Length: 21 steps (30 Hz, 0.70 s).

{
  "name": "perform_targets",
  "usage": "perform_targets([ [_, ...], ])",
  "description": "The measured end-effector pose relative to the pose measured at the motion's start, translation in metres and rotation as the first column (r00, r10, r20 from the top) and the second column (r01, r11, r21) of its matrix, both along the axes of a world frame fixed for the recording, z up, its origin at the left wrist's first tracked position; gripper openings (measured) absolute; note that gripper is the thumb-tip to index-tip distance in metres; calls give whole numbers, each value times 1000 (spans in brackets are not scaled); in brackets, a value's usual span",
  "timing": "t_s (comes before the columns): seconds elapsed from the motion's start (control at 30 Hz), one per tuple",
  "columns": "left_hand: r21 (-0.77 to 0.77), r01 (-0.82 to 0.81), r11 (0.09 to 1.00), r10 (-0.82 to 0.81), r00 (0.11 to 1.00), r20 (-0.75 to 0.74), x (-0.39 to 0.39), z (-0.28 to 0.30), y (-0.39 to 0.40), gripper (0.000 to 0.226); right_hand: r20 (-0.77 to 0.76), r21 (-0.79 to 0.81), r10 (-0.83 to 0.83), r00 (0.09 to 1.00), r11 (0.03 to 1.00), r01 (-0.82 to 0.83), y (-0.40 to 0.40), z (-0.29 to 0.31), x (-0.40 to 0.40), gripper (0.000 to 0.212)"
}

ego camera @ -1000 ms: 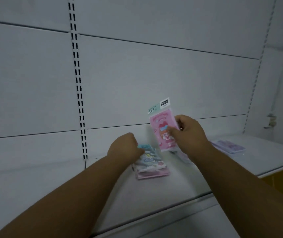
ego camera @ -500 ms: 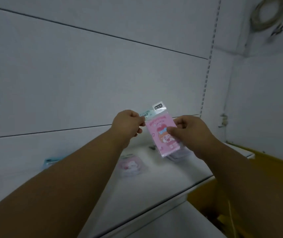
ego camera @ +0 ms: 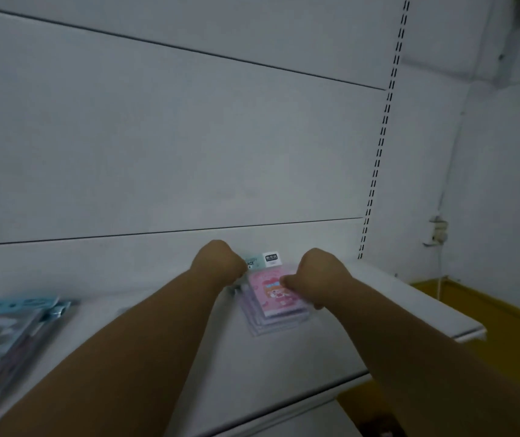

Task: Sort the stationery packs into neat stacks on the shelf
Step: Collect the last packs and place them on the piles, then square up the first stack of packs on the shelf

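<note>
Gripping glossy pink pack (ego camera: 274, 291), both hands, flat plastic stack (ego camera: 276, 323)

Two hands over one white shelf (ego camera: 410, 288). One pink pack (ego camera: 273, 290) topmost on one stack of clear packs (ego camera: 276, 323); number beneath too blurred to count. One heap of blue packs (ego camera: 6, 335) far left, count unclear.

Blurred blue packs (ego camera: 3, 335), cut off at left edge

Single head-worn view, forward and down, close over the shelf (ego camera: 189, 357).
</note>
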<state>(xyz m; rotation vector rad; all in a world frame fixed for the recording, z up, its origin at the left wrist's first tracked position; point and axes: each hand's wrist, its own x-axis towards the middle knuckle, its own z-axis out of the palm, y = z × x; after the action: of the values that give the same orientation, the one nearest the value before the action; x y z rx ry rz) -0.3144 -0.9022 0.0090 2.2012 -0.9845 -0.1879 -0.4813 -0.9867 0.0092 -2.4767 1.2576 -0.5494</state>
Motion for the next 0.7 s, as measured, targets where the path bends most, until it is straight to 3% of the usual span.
perform_targets([
  [0.2, 78, -47, 996, 31, 982, 187, 2, -5, 5, 27, -28, -191, 43, 999, 980, -47, -1, -4, 5, 40],
  [0.4, 46, -69, 997, 48, 931, 362, 6, 3, 36, 20, 46, -237, 260, 964, 941, -242, 40, 21, 31, 30],
  [0.57, 46, -86, 995, 59, 909, 413, 31, 7, 114, 13, 120, -281, 374, 919, 901, -330, 106, 37, 76, 23],
  [0.7, 54, -205, 977, 159, 878, 452, 75, 7, 201, 13, 132, -246, 452, 882, 877, -413, 172, 32, 126, 19],
])
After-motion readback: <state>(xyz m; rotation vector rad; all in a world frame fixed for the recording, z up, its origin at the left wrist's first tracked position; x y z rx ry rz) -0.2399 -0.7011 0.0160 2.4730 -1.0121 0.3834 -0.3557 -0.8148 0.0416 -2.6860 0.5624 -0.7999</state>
